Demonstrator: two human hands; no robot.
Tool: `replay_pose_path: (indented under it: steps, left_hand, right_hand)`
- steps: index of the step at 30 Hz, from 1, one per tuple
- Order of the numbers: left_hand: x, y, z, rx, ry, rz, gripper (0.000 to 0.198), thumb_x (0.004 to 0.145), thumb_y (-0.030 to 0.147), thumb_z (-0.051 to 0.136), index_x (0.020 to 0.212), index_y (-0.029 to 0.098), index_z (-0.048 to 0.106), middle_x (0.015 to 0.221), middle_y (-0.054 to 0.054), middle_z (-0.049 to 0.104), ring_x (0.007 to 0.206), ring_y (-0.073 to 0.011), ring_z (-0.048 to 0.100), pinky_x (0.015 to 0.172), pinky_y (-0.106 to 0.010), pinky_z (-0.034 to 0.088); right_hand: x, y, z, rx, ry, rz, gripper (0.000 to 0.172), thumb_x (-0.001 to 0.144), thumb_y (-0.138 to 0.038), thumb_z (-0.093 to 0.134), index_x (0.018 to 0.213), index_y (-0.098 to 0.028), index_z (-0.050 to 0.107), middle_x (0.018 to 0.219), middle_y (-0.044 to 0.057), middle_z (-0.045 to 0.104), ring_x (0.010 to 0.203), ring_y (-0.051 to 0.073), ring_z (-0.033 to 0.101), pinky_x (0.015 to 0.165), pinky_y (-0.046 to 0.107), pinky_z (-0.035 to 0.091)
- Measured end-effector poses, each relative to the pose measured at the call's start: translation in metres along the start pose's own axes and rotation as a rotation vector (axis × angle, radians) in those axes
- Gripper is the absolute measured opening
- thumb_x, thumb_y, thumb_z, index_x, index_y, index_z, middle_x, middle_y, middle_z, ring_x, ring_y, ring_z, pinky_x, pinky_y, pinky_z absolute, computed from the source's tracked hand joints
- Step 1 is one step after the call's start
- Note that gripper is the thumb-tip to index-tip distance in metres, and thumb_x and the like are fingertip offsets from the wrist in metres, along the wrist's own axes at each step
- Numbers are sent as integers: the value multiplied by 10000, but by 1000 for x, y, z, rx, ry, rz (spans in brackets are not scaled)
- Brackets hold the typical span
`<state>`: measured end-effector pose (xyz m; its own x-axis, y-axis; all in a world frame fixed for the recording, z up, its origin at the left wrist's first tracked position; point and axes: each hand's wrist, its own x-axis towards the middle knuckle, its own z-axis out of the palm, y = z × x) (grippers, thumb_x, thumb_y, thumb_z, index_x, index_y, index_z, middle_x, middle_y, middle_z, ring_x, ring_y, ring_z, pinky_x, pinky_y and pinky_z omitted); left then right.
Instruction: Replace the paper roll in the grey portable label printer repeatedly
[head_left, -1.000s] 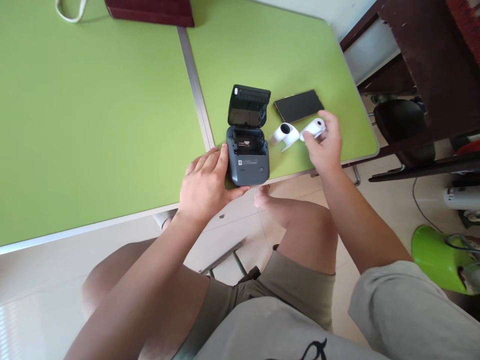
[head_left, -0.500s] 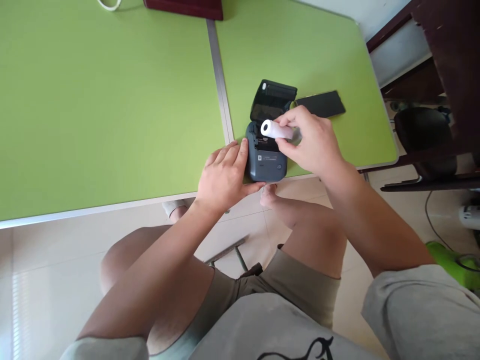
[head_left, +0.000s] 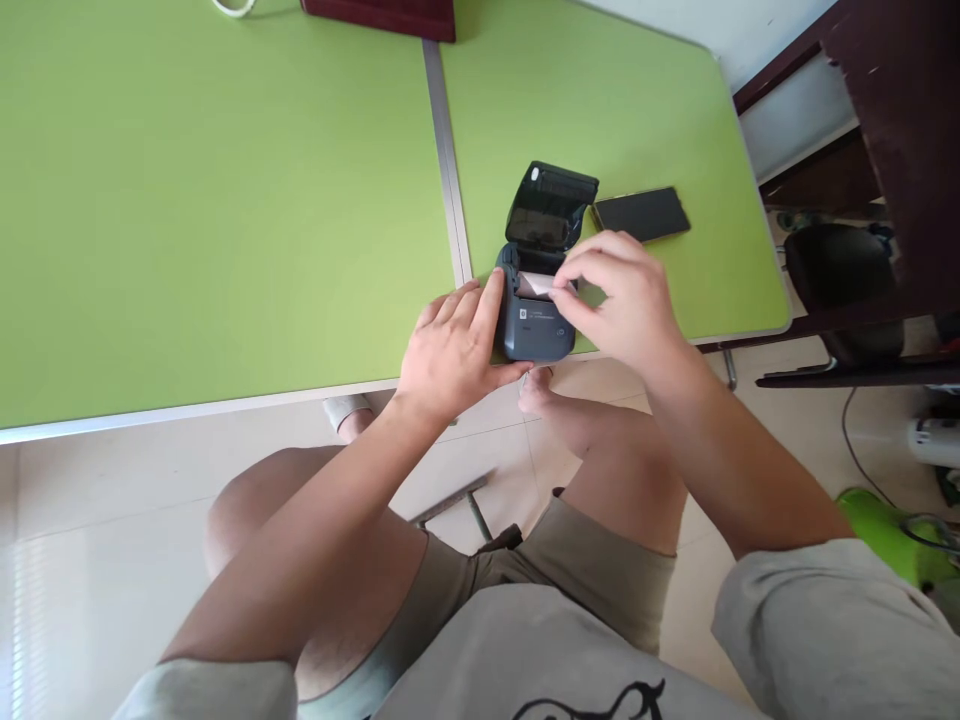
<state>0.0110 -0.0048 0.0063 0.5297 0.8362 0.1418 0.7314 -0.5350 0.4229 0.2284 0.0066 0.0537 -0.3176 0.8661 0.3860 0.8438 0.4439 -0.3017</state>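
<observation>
A small dark grey label printer (head_left: 538,335) sits at the table's front edge, its black lid (head_left: 553,207) swung up and back. Inside its compartment lies a white paper roll (head_left: 534,285), partly covered by fingers. My left hand (head_left: 454,340) grips the printer's left side, with the fingers along that side and the thumb under the front edge. Over the right of the compartment, my right hand (head_left: 619,290) pinches the roll's paper between thumb and forefinger. Those fingertips hide the roll's right end.
A black phone (head_left: 641,214) lies on the green table (head_left: 247,220) behind my right hand. At the far edge are a dark red box (head_left: 382,15) and part of a white ring-shaped thing (head_left: 235,8). A metal strip (head_left: 448,160) crosses the tabletop. A dark chair (head_left: 840,290) stands to the right.
The paper roll has gone from above the printer down into its compartment. My right hand has lowered with it and now pinches the paper. The left hand stays on the printer.
</observation>
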Motion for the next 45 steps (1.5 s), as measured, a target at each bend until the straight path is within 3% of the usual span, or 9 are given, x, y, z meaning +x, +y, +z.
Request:
replay_pose_path:
  steps: [5, 8, 11, 15, 21, 25, 31, 39, 45]
  left_hand:
    - [-1, 2, -5, 14, -21, 41, 709, 956, 671, 650, 1575, 347, 525, 1543, -181, 594, 1498, -371, 522, 1185, -523, 458]
    - [-1, 2, -6, 28, -37, 56, 626, 969, 632, 649, 1535, 377, 565, 1540, -197, 585, 1507, -382, 506, 1183, -549, 456]
    - [-1, 1, -5, 42, -40, 68, 589, 977, 616, 643, 1518, 394, 572, 1531, -192, 586, 1520, -372, 490, 1186, -551, 450]
    - [-1, 0, -3, 49, -42, 68, 578, 979, 635, 623, 1498, 383, 587, 1511, -199, 592, 1524, -371, 485, 1188, -548, 446]
    - [-2, -2, -1, 56, -13, 89, 576, 983, 629, 622, 1505, 390, 569, 1507, -191, 591, 1514, -364, 493, 1176, -538, 455]
    - [-2, -2, 1, 68, 5, 97, 572, 990, 642, 602, 1496, 377, 586, 1508, -198, 590, 1506, -367, 501, 1168, -531, 462]
    - [-2, -4, 4, 69, 25, 79, 858, 935, 686, 669, 1648, 287, 408, 1484, -200, 617, 1464, -376, 545, 1171, -522, 464]
    - [0, -4, 3, 46, 17, 41, 901, 870, 658, 756, 1629, 301, 428, 1494, -151, 628, 1453, -364, 557, 1185, -498, 455]
    - [3, -5, 8, 7, 39, 1, 1041, 859, 744, 698, 1637, 129, 380, 1537, -216, 604, 1436, -378, 581, 1210, -497, 440]
  right_hand:
    - [-17, -8, -5, 59, 44, -111, 138, 909, -249, 639, 793, -283, 707, 881, 16, 729, 858, 229, 689, 839, 458, 554]
    - [-6, 1, -11, 69, 64, 15, 90, 918, -291, 635, 953, -296, 718, 1124, 59, 732, 970, 259, 702, 925, 502, 569]
    - [15, 11, -14, 13, 53, 200, 318, 909, -276, 658, 1223, -326, 636, 1412, 83, 647, 1006, 267, 689, 1007, 528, 556]
    - [26, 13, -15, -6, 37, 227, 460, 918, -317, 688, 1347, -339, 522, 1378, 74, 680, 1003, 257, 668, 1029, 515, 542]
    - [-13, 4, -11, 255, 283, 256, 256, 992, -518, 599, 997, -262, 601, 752, -20, 616, 646, 141, 545, 620, 330, 461]
    - [-27, 3, 12, 562, 216, 608, 655, 876, -777, 651, 599, -245, 387, 511, -57, 376, 460, 78, 341, 442, 267, 259]
    - [-19, 2, 21, 797, 14, 868, 694, 712, -800, 797, 518, -233, 446, 467, -45, 442, 391, 69, 403, 367, 243, 265]
    - [-13, -6, 12, 731, -33, 876, 512, 958, -327, 704, 559, -223, 400, 496, -57, 458, 426, 57, 453, 398, 206, 324]
    - [-18, 4, 19, 779, -162, 871, 574, 903, -728, 657, 642, -238, 512, 514, -25, 493, 434, 111, 480, 366, 251, 267]
